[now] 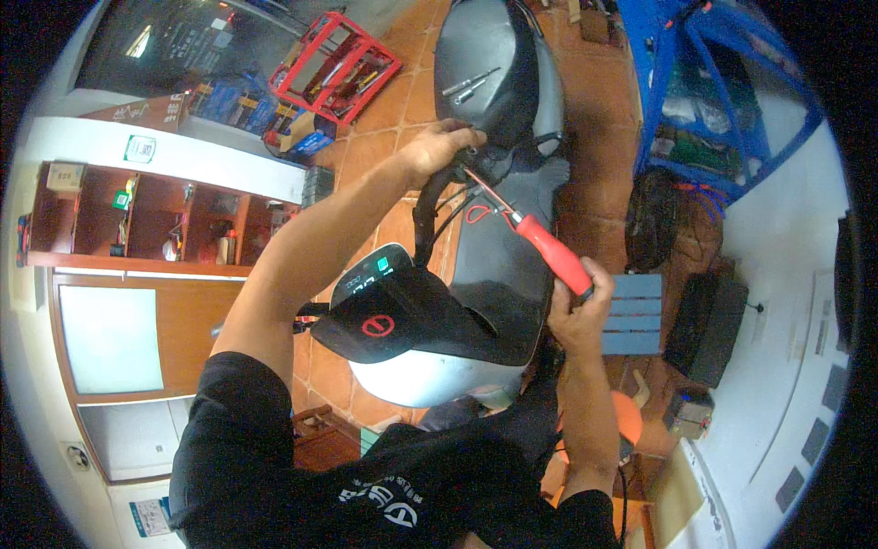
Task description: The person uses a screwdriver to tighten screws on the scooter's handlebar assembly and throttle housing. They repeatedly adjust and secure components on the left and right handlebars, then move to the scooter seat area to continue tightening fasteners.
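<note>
An electric scooter stands in front of me, its lit display at the left. My right hand is closed round the end of a screwdriver with a red handle. The shaft slants up and left, its tip reaching dark parts beside my left hand. The fingers of that hand are bent over those parts; what they grip is hidden. A thin red loop and black cables lie near the shaft. Two slim metal tools rest on the black seat.
A red tool rack stands on the tiled floor at the far left, near blue boxes. Wooden shelves hold small goods along the left. Blue metal framing, a slatted blue-grey stool and a black box are at the right.
</note>
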`<state>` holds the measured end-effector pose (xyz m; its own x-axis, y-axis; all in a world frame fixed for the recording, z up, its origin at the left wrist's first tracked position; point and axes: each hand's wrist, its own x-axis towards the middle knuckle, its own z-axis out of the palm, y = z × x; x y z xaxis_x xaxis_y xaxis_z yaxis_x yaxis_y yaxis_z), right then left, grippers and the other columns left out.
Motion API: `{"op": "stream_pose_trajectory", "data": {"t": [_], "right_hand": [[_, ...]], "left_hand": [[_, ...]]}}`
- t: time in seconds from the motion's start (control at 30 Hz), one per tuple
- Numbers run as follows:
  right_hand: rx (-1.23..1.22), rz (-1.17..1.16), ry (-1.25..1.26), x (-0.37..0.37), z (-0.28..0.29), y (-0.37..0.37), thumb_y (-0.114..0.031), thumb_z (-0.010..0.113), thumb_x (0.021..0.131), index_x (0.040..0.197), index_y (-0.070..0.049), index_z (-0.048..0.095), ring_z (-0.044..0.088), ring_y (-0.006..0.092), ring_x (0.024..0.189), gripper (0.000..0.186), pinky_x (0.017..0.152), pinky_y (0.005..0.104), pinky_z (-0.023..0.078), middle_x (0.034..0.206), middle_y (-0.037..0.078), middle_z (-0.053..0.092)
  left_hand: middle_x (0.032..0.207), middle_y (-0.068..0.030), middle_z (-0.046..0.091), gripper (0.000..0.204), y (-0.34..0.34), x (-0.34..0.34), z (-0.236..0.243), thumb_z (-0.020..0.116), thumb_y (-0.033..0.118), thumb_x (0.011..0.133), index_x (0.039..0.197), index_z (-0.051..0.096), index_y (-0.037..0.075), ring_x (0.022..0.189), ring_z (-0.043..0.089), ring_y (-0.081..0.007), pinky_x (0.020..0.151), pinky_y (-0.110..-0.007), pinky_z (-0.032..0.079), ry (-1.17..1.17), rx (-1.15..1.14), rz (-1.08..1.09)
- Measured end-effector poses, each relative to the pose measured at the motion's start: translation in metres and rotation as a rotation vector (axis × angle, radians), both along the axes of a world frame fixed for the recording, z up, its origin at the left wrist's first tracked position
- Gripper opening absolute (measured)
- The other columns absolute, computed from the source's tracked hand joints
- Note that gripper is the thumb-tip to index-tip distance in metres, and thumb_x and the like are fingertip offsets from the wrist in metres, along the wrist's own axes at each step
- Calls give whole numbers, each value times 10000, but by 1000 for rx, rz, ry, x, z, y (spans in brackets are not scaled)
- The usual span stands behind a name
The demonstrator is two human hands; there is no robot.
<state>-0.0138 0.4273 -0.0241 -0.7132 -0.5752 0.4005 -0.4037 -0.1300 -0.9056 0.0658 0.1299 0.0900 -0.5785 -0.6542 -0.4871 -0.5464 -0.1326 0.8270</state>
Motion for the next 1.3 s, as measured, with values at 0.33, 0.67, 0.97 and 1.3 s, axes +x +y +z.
{"op": "stream_pose_trajectory", "data": {"t": [0.33, 0.67, 0.97, 1.3], "right_hand": [[-8, -112, -13, -19, 21, -14, -219, 498, 956, 1159, -25, 394, 538, 128, 591, 300, 559, 268, 460, 818, 92, 566], [80, 82, -121, -9, -8, 1, -101, 578, 864, 1314, -15, 300, 483, 296, 1122, 536, 960, 392, 415, 1173, 179, 475], [-124, 1, -213, -16, -2, -17, -293, 534, 941, 1130, -7, 422, 561, 168, 625, 361, 567, 307, 459, 901, 122, 574], [-26, 169, -494, -15, 17, -7, -123, 512, 918, 1165, -16, 363, 569, 152, 671, 308, 568, 291, 465, 879, 108, 568]], "left_hand": [[1012, -132, 607, 584, 11, -4, 11, 673, 228, 827, 1288, 453, -54, 777, 640, -210, 644, -321, 541, -17, -17, 3], [940, -91, 621, 484, 11, -4, 11, 642, 241, 839, 1221, 511, -25, 733, 620, -160, 583, -304, 535, -30, -29, 0], [956, -83, 628, 507, 5, -2, 4, 646, 255, 842, 1239, 504, -25, 719, 612, -150, 575, -294, 526, -2, 1, -15], [918, -78, 613, 505, 10, -1, 7, 630, 294, 852, 1234, 513, -14, 716, 597, -152, 583, -305, 518, -11, -44, -17]]}}
